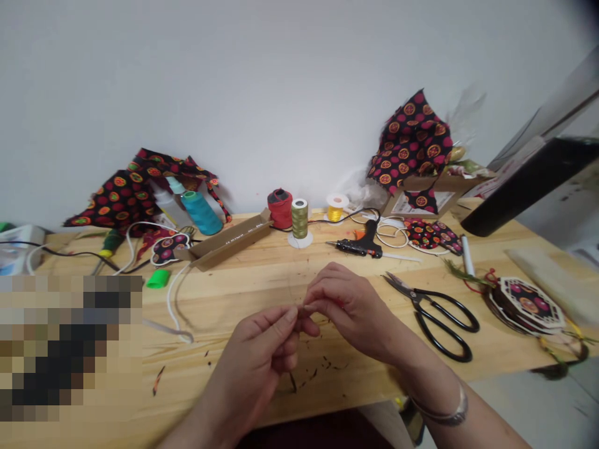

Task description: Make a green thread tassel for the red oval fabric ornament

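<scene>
Over the front middle of the table, my left hand point(262, 352) and my right hand point(349, 308) meet at the fingertips. Both are closed in a pinch. A faint thin thread point(289, 284) rises from the pinched fingertips toward the olive spool of thread point(300, 219); most of what lies between the fingers is hidden. Black-handled scissors point(416, 298) lie just right of my right hand, blades pointing away to the left. Behind that hand rests a black glue gun point(358, 244) with a white glue stick in its back.
Red point(279, 209), yellow point(335, 209) and teal point(202, 213) spools stand along the wall. A long cardboard tray point(229, 242) lies left of them. Patterned cloth point(412, 146) drapes over a box. An octagonal patterned piece point(531, 304) sits right; a green cap point(158, 279) lies left. Dark scraps dot the front.
</scene>
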The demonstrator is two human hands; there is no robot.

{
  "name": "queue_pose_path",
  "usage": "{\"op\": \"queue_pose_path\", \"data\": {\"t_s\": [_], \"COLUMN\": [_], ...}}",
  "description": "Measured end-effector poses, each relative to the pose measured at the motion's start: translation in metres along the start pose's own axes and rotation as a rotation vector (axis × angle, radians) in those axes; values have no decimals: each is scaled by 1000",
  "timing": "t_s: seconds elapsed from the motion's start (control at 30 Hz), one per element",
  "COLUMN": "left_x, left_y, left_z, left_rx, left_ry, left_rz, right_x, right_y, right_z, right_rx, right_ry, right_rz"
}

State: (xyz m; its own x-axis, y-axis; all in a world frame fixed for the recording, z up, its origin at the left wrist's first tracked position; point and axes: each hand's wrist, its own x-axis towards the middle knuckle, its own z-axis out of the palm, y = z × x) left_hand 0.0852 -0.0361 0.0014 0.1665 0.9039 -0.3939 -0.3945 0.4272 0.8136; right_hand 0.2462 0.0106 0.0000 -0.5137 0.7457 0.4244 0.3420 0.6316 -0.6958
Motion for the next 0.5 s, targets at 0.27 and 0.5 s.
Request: {"op": "queue_pose_path", "data": {"t_s": [0.27,0.5], "left_x": [0,0], "left_y": [0,2], "left_z": [3,4], "left_rx": [81,79], "left_ry": [21,56], "left_rz": [4,1], "right_x": [0,0], "right_y": [-2,1], "right_z": [-1,2], "right_rx": [-10,223], "right_ry": [-38,61], "right_rz": [16,220]}}
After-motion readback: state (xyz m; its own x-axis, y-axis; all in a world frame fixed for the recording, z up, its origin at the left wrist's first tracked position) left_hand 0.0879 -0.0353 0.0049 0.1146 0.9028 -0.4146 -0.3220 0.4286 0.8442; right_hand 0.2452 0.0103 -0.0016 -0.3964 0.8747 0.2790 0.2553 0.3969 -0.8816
